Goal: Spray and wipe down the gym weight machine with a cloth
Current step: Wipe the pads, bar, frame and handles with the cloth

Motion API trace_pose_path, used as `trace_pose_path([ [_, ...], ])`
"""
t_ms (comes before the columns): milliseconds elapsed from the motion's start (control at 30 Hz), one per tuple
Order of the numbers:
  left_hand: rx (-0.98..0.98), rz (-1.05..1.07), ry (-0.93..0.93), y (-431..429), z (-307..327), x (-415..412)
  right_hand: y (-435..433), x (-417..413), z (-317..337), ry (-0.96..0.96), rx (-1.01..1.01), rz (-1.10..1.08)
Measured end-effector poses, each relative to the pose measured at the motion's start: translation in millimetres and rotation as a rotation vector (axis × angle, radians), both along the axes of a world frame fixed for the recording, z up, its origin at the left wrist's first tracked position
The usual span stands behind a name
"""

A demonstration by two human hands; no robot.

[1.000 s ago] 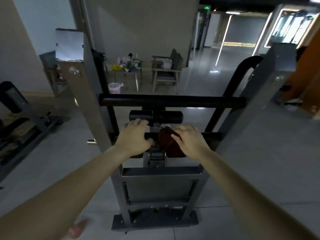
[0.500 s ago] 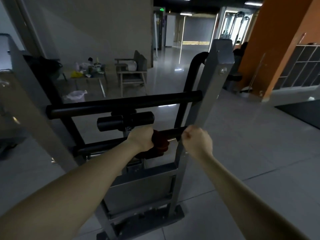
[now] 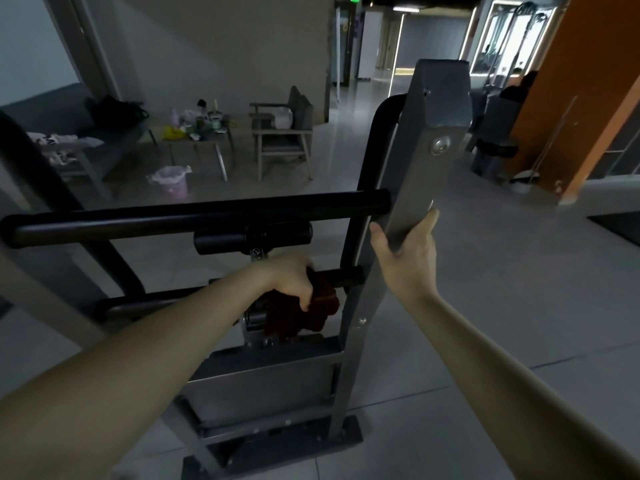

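Clenching the maroon cloth (image 3: 323, 301) in the left hand (image 3: 291, 278) at six o'clock, clasping the upright (image 3: 426, 161) with the right hand (image 3: 407, 261), risking loose folds snagging below.

Right hand (image 3: 407, 261) left the cloth (image 3: 322, 303), moved up, now grips upright post (image 3: 426, 150). Left hand (image 3: 291, 278) took over cloth.

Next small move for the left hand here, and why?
Probably slide the left hand with the dark red cloth leftward along the lower black bar: the cloth sits near the bar's right end, most of the bar lies to its left, and the right hand grips the grey upright.
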State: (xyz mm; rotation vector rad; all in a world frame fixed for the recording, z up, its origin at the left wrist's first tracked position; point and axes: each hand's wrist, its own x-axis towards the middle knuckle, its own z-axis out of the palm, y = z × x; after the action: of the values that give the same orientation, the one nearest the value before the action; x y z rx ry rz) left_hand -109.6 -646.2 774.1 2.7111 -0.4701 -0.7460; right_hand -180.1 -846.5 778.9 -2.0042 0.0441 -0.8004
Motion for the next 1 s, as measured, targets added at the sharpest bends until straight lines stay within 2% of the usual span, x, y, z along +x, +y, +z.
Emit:
trace_pose_path([
  [367,-0.133,-0.018,-0.525,-67.9,-20.6,-38.4,-7.5,3.9,-4.3,-0.059,-0.065,0.009],
  [500,0.106,0.089,-0.805,-47.7,-22.9,-50.1,-7.5,1.0,-4.6,-0.074,-0.092,0.024],
  [567,0.142,0.064,-0.742,-47.3,-22.4,-57.0,-5.8,1.4,-5.6,-0.083,-0.084,0.018],
  [667,0.111,0.016,-0.471,-63.6,-17.1,-48.8,-4.4,0.2,-6.5,-0.099,-0.062,0.021],
  [733,0.159,-0.040,-0.338,-79.8,-10.9,-33.5,-5.9,2.0,-7.6,-0.111,-0.060,0.034],
  [900,0.031,-0.078,-0.226,-87.1,-16.7,-4.7,-7.9,4.9,-10.0,-0.129,-0.055,0.053],
  [1000,-0.006,-0.150,-0.068,-81.3,-4.5,6.1,-9.2,4.5,-9.6,-0.141,-0.053,0.062],
])
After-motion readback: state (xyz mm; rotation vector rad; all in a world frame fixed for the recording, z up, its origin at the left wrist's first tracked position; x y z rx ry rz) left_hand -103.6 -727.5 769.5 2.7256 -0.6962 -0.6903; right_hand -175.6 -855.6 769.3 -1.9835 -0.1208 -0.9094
